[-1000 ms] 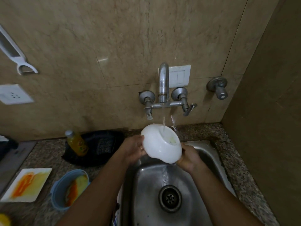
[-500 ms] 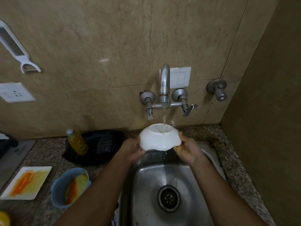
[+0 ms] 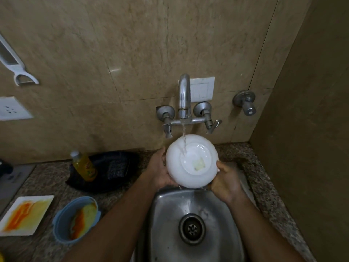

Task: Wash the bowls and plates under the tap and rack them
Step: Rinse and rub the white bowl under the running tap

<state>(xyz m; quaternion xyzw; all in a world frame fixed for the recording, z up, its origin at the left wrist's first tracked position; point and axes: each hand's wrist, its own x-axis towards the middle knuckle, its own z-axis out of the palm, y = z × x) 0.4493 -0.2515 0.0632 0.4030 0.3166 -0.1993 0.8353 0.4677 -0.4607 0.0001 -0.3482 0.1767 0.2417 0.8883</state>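
A white bowl (image 3: 190, 161) is held upside down over the steel sink (image 3: 166, 224), its base tilted toward me with a pale yellowish sticker mark on it. Water runs from the tap (image 3: 184, 95) onto the bowl's underside. My left hand (image 3: 160, 171) grips the bowl's left rim and my right hand (image 3: 226, 180) grips its right rim. On the counter at the left stand a dirty blue bowl (image 3: 62, 224) and a dirty white square plate (image 3: 24, 214), both smeared orange and yellow.
A yellow bottle (image 3: 84, 165) leans on a black tray (image 3: 117, 167) behind the blue bowl. A side valve (image 3: 245, 103) sticks out of the wall at the right. The side wall stands close on the right. A peeler (image 3: 13, 61) hangs at upper left.
The bowl has tipped so its base faces me more fully, and it has risen closer to the spout. Both hands stayed on its rim.
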